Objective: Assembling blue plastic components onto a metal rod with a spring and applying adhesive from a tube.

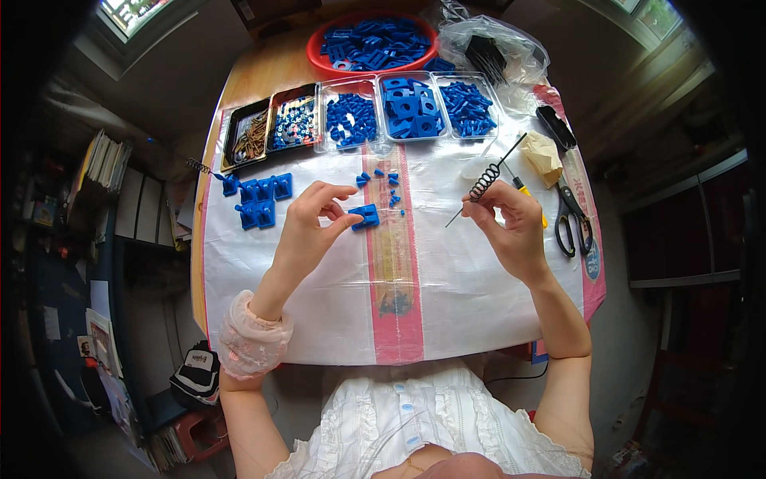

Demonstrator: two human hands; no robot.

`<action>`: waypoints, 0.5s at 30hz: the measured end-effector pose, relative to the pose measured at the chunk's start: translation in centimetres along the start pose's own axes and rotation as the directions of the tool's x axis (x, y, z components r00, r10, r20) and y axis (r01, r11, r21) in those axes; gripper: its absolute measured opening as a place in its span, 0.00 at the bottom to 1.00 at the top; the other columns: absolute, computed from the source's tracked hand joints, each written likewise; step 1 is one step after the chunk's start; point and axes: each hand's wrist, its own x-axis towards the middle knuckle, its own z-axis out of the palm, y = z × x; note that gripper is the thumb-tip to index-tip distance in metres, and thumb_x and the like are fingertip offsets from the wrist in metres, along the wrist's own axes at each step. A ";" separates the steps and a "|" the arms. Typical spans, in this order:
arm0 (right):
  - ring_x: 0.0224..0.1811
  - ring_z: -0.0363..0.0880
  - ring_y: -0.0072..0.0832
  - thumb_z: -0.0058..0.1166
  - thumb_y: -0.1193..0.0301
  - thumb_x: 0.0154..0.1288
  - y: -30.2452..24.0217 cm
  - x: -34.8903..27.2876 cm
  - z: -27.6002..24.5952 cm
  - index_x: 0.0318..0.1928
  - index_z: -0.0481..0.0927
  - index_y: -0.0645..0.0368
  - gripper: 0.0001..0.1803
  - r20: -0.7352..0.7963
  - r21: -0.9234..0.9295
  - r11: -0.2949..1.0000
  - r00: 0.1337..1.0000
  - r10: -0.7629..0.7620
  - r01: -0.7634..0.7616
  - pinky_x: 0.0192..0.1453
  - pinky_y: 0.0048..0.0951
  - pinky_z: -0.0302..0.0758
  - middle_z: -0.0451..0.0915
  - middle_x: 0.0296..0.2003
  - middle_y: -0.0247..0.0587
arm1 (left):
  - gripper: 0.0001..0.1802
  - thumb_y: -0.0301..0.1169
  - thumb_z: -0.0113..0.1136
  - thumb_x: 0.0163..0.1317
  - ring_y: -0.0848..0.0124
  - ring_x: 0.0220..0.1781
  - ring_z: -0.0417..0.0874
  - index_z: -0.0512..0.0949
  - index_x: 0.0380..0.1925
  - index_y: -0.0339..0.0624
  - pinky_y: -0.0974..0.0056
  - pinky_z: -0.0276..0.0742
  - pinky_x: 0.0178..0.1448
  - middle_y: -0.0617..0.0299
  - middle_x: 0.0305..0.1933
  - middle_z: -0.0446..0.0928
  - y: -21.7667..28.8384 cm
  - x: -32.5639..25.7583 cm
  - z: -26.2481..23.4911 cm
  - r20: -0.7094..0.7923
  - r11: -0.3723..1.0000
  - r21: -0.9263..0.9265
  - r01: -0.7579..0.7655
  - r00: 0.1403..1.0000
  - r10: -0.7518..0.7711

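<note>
My left hand (313,217) is over the middle of the table with thumb and index finger apart. Its thumb tip is at the left edge of a small blue plastic block (367,215) lying on the cloth; I cannot tell whether it presses on it. My right hand (511,227) pinches a thin dark rod with a black coil spring (484,182) around it, slanting up to the right. Several small blue pegs (392,180) lie loose beyond the block. To the left of my left hand sits a group of blue block assemblies (259,199).
Trays of blue parts (351,118), small nuts (294,121) and brown screws (250,137) line the far side. Behind them stands a red basin (315,60) of blue pieces. Black scissors (568,219), a yellow-handled screwdriver (523,188) and a paper packet (542,158) lie at right.
</note>
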 end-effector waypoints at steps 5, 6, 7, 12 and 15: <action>0.26 0.71 0.14 0.64 0.80 0.61 -0.1 -0.1 -0.1 0.35 0.82 0.64 0.04 0.003 -0.007 1.000 1.000 -0.002 0.002 0.32 0.18 0.67 0.79 0.25 0.30 | 0.06 0.22 0.67 0.57 0.64 0.34 0.83 0.81 0.35 0.39 0.63 0.79 0.37 0.60 0.32 0.78 2.7 -0.4 2.9 0.124 0.866 0.356 -0.351 0.936 0.328; 0.26 0.70 0.14 0.64 0.80 0.61 0.0 -0.1 0.0 0.35 0.82 0.64 0.04 0.003 -0.002 1.000 1.000 -0.003 0.003 0.32 0.18 0.67 0.79 0.25 0.30 | 0.06 0.22 0.65 0.55 0.63 0.35 0.83 0.81 0.33 0.39 0.62 0.79 0.37 0.60 0.32 0.77 2.5 -0.4 3.8 0.168 0.821 0.443 -0.360 0.933 0.319; 0.26 0.70 0.14 0.64 0.80 0.61 0.0 -0.1 0.0 0.35 0.82 0.64 0.04 0.001 -0.001 1.000 1.000 -0.002 0.002 0.32 0.18 0.67 0.79 0.25 0.30 | 0.06 0.21 0.64 0.53 0.63 0.36 0.82 0.80 0.32 0.38 0.61 0.79 0.38 0.60 0.31 0.76 2.2 -0.1 4.7 0.213 0.767 0.522 -0.374 0.927 0.307; 0.27 0.70 0.13 0.63 0.80 0.61 -0.2 -0.1 0.0 0.36 0.82 0.64 0.04 -0.021 0.013 1.000 1.000 -0.011 0.011 0.32 0.18 0.67 0.78 0.25 0.29 | 0.08 0.19 0.62 0.48 0.64 0.36 0.81 0.79 0.31 0.38 0.62 0.80 0.40 0.60 0.32 0.75 1.2 1.3 6.7 0.300 0.638 0.628 -0.446 0.895 0.331; 0.27 0.70 0.13 0.63 0.80 0.61 -0.1 -0.1 -0.2 0.36 0.82 0.64 0.04 -0.021 0.009 1.000 1.000 -0.004 0.004 0.32 0.18 0.67 0.78 0.26 0.30 | 0.08 0.19 0.62 0.48 0.65 0.38 0.80 0.78 0.31 0.38 0.62 0.81 0.41 0.60 0.33 0.75 0.8 1.5 7.0 0.363 0.624 0.609 -0.489 0.872 0.328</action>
